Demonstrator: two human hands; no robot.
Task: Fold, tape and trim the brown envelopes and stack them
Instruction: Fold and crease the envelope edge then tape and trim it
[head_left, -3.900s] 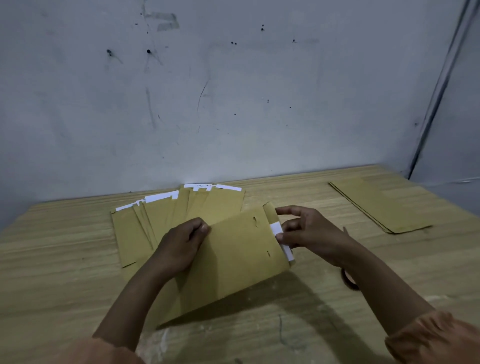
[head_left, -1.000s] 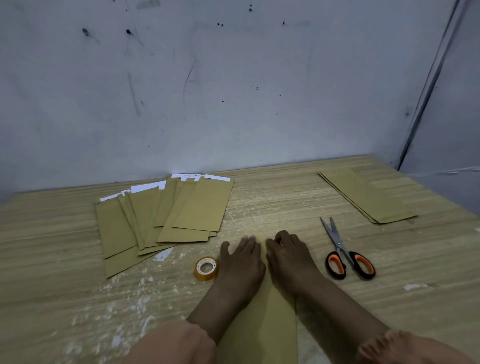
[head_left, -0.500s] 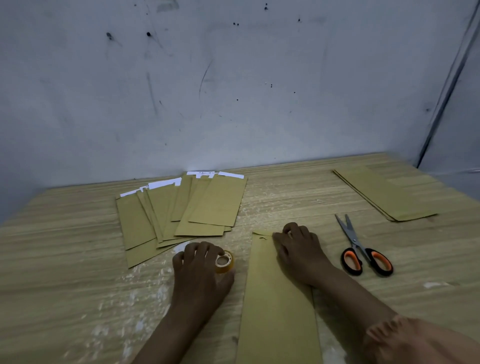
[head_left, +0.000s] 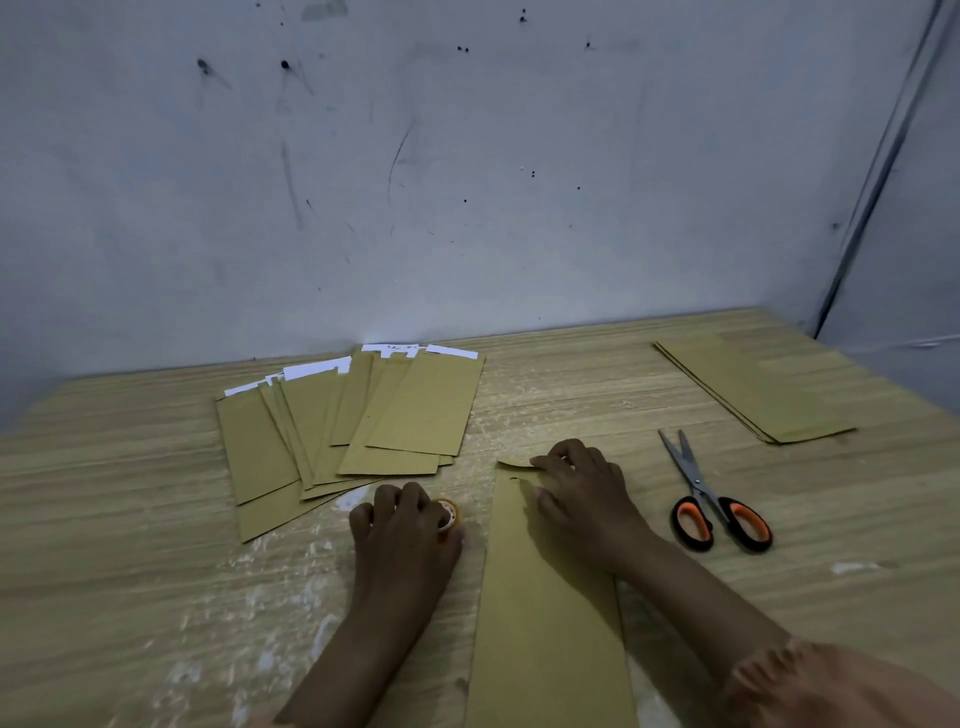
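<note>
- Envelope (head_left: 550, 613) lay lower centre, right hand (head_left: 582, 493) pinching its top fold; bare table (head_left: 571, 400) beyond.
- Left hand (head_left: 405, 525) gripped tape roll (head_left: 449, 514), as 0.5 s before.
- Scissors (head_left: 714, 499) unmoved, right.

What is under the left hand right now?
The left hand curls over the tape roll, which shows at its right edge on the table. The rest of the roll is covered, so its grip points cannot be seen.

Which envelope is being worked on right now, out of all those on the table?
The lone envelope lying lengthwise in front of the person: the right hand presses its far end. The fanned pile and the neat stack lie untouched.
</note>
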